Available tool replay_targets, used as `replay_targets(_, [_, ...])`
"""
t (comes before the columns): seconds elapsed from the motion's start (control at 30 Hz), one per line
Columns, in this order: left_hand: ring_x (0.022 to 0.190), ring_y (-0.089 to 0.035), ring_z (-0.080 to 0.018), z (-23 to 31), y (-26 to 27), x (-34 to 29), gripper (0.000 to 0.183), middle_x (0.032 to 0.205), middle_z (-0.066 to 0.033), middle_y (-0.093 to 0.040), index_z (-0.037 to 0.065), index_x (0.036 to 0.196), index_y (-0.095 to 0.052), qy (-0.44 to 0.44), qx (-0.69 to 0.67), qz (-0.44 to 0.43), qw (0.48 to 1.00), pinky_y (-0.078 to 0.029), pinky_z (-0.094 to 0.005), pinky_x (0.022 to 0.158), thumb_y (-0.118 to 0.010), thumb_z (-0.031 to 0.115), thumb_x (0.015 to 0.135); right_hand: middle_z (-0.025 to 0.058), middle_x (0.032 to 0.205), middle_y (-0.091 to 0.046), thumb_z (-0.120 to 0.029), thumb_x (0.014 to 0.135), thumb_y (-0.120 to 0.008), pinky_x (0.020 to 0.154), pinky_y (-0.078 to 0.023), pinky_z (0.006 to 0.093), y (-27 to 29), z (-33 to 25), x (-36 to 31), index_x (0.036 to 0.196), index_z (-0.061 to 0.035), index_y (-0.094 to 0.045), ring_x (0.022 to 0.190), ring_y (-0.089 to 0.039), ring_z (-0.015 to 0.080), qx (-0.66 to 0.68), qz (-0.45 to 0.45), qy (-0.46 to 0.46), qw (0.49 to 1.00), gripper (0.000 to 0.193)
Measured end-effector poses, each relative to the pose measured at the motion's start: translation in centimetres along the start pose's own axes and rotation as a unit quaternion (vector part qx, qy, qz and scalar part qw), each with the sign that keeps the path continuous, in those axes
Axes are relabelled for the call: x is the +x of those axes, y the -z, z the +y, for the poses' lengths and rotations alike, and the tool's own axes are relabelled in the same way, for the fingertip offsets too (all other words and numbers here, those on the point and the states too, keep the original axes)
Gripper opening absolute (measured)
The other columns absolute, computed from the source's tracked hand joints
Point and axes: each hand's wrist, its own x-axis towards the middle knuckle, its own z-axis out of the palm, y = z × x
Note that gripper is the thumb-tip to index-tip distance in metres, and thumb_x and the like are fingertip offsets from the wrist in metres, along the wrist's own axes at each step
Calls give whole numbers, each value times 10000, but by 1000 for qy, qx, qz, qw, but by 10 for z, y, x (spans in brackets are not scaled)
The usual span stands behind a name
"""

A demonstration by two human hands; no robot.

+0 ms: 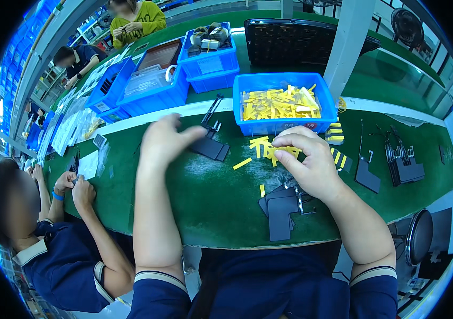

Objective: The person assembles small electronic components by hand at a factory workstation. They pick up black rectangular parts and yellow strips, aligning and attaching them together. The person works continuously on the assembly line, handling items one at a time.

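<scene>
My left hand (163,142) is raised over the left part of the green table, slightly blurred. Its thumb stands well apart from the fingers, and nothing shows in it. Beside it lie flat dark grey L-shaped plates (209,149) with black wires and small metal fittings. My right hand (311,159) is at a pile of yellow strips (260,144), thumb and forefinger closed in a pinch. What lies between those fingertips is hidden. Nearer to me lies a stack of similar dark plates (281,212) with metal fittings. A lone yellow strip (242,164) lies left of the pile.
A blue bin (288,126) of yellow strips stands behind my right hand. More dark plates (404,169) lie at the right, near strip-covered pieces (338,158). Blue bins (157,95) line the back left. A person (61,239) works close by on my left; others sit farther off.
</scene>
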Motion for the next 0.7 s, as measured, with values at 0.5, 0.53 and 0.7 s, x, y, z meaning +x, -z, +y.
replay_targets(0.5, [674, -497, -28, 47, -28, -39, 181, 748, 22, -580, -7, 982, -571, -186, -425, -49, 884, -394, -183, 606, -617, 103, 847, 126, 916, -615, 11, 699, -663, 752, -463, 357, 3, -16, 4, 869, -3, -640, 842, -593, 277, -76, 128, 163, 975, 173])
replay_targets(0.53, [671, -499, -24, 56, -27, -49, 171, 742, 23, -575, -7, 972, -575, -225, -370, -51, 900, -402, -187, 593, -615, 98, 844, 124, 921, -614, 12, 692, -665, 752, -460, 356, 6, -20, 5, 873, -6, -639, 845, -591, 278, -94, 129, 177, 971, 184])
replay_targets(0.7, [673, -630, -138, 72, -39, -67, 162, 759, -81, -634, 7, 937, -590, -322, -291, -18, 901, -473, -254, 614, -627, 114, 821, 97, 799, -629, 4, 692, -676, 718, -467, 360, 6, -16, 3, 822, -6, -656, 760, -603, 253, -82, 92, 147, 981, 132])
